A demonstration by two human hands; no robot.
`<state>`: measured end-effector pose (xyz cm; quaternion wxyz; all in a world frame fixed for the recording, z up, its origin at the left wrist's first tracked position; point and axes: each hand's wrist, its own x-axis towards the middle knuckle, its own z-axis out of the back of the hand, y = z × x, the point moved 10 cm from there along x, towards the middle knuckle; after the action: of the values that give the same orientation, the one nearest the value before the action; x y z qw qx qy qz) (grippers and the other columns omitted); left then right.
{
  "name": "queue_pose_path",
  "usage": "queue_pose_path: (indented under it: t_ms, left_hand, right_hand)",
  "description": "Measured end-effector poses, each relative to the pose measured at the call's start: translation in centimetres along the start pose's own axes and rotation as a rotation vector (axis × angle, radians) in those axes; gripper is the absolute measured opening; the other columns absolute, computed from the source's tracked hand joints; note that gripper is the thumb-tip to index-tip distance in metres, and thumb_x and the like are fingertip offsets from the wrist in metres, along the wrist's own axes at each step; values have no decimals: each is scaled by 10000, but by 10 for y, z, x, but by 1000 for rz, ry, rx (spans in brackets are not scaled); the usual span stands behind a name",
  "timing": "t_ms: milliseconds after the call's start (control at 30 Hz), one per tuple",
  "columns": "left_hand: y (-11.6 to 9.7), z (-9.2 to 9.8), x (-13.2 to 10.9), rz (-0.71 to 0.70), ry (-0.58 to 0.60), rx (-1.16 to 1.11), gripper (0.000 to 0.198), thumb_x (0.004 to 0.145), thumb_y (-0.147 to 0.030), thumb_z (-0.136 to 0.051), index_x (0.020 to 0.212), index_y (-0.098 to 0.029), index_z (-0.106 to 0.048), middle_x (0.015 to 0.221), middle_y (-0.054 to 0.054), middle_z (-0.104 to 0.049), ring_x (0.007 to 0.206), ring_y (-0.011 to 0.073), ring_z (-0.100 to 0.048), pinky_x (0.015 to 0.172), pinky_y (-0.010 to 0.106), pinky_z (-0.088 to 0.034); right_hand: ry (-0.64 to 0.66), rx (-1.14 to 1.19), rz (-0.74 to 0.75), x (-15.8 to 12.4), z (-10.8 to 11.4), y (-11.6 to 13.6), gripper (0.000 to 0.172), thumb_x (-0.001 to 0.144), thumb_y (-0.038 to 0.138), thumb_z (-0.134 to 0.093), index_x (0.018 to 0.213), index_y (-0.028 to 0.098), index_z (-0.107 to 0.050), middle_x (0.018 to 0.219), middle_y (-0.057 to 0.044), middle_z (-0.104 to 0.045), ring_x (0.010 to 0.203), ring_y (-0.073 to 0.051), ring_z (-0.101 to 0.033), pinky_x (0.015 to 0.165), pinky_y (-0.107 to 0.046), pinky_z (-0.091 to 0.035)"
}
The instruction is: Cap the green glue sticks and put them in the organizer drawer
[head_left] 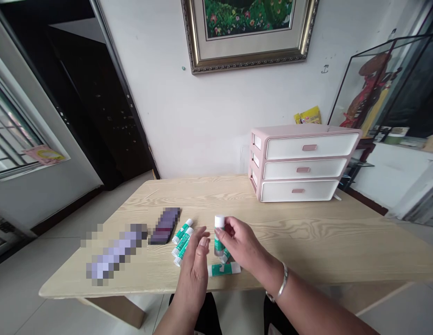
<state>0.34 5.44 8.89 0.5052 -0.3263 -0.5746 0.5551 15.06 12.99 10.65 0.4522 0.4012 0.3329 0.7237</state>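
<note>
My right hand grips a glue stick with a green label and a white cap, held upright with the cap on top. To its left, my left hand is open, its fingers stretched out and apart from that stick. Just left of my left hand, three more glue sticks lie side by side on the table, partly covered by the hand. Another glue stick lies crosswise near the table's front edge. Behind the held one, a further glue stick is mostly hidden.
On the wooden table, a pink and white three-drawer unit stands at the back right. A dark pixelated item and a pale purple pixelated item lie to the left. A yellow packet shows behind the drawers.
</note>
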Motion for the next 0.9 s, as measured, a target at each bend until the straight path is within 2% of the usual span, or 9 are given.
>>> queue_pose_path:
  t_ms: [67,100,200,267,400,567,767,833,900]
  left_hand:
    - [9,12,-1,-82,-79,148,476,968,-537,-538,1316,-222,-620,1325,132,-656,1222,321,-603,1020,497,-483]
    - [18,14,-3,-111,-87,220,470,959,-512,-569,1331,-227,-606,1326,136,-655,1214,332,-608,1003,517,-493]
    - [40,7,-8,-235,-27,418,430,954,-445,-604,1322,-223,-606,1353,150,-632,1259,354,-581,1000,550,-503]
    - [46,-3,-12,-338,26,520,391,948,-411,-623,1293,-228,-618,1335,145,-634,1276,348,-567,1018,547,-502]
    - [39,-23,-23,-561,115,659,396,905,-385,-684,1263,-229,-620,1273,141,-658,1212,334,-606,987,517,-538]
    - [25,-36,-32,-779,115,784,494,827,-424,-766,1246,-216,-610,1222,144,-689,1200,358,-623,963,530,-554]
    - [41,-36,-27,-846,77,858,507,807,-476,-772,1228,-236,-625,1176,128,-712,1107,352,-669,874,495,-592]
    - [49,-36,-25,-874,83,857,501,810,-474,-771,1230,-241,-629,1184,126,-710,1108,345,-672,863,483,-600]
    - [57,-36,-21,-875,100,854,496,822,-467,-766,1248,-252,-632,1208,122,-705,1119,332,-674,868,463,-604]
  right_hand:
    - [13,-166,-104,21,0,-11,246,929,399,-599,985,177,-689,816,-33,-718,722,-163,-647,625,-244,-457]
    - [30,-243,-145,30,-2,-16,245,919,397,-602,964,177,-700,830,-40,-732,738,-165,-657,627,-240,-448]
    - [91,-376,-214,51,-16,-26,251,879,391,-617,859,169,-730,824,-73,-761,764,-192,-685,618,-247,-422]
    - [141,-424,-234,61,-30,-33,266,858,378,-619,767,159,-738,775,-97,-766,749,-216,-701,601,-258,-412]
    - [202,-532,-259,71,-53,-46,243,837,314,-618,793,131,-773,864,-172,-790,844,-277,-742,644,-289,-453]
    - [198,-604,-233,71,-62,-43,242,840,331,-662,892,132,-790,999,-207,-789,1012,-306,-732,776,-316,-502]
    - [99,-535,-189,58,-57,-40,277,877,393,-662,936,146,-771,1072,-185,-774,1097,-294,-691,902,-322,-482]
    - [20,-461,-188,55,-43,-48,259,898,380,-649,951,152,-761,1087,-167,-770,1113,-279,-679,913,-306,-472]
    - [-77,-369,-210,51,-19,-63,234,927,363,-626,982,173,-749,1086,-137,-770,1098,-254,-679,890,-284,-475]
